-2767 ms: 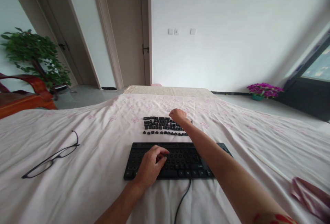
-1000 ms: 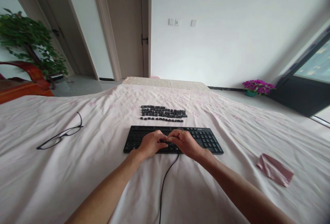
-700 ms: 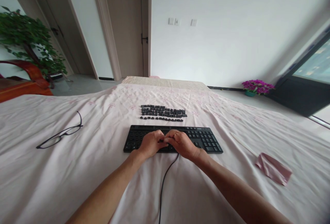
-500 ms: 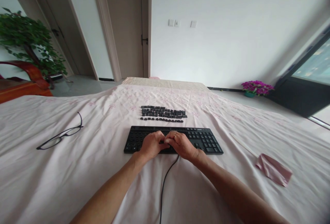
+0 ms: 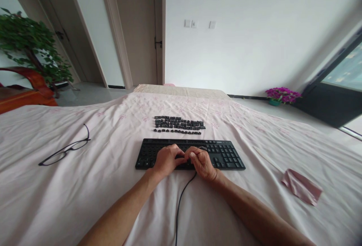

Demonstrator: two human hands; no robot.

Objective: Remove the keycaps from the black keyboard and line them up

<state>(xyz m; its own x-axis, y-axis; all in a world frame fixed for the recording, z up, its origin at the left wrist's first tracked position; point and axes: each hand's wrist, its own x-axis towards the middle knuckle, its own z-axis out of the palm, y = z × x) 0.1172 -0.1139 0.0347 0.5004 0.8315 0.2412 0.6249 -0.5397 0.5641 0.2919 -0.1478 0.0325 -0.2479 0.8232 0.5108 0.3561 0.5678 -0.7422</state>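
Note:
A black keyboard [image 5: 226, 159] lies on the pink cloth, its cable [image 5: 181, 197] running toward me. My left hand [image 5: 167, 159] rests over the left-middle part of the keyboard with its fingers curled down and pressed together. My right hand [image 5: 201, 163] is closed beside it, thumb against bent fingers, and the two hands meet at the fingertips. What either hand's fingertips hold, if anything, is hidden. Just beyond the right knuckles shows a small light-edged thing [image 5: 203, 148], too small to name. Loose black keycaps [image 5: 179, 123] lie in several rows behind the keyboard.
Eyeglasses [image 5: 66, 151] lie on the cloth to the left, and a folded pink cloth [image 5: 302, 186] to the right. A red wooden chair [image 5: 36, 87] and a leafy plant [image 5: 31, 46] stand far left. Purple flowers [image 5: 283, 95] sit on the floor at the right.
My right hand has turned and drawn slightly right, its fingers curled more tightly. The small light-edged thing beyond its knuckles now shows. My left hand stays nearly in place.

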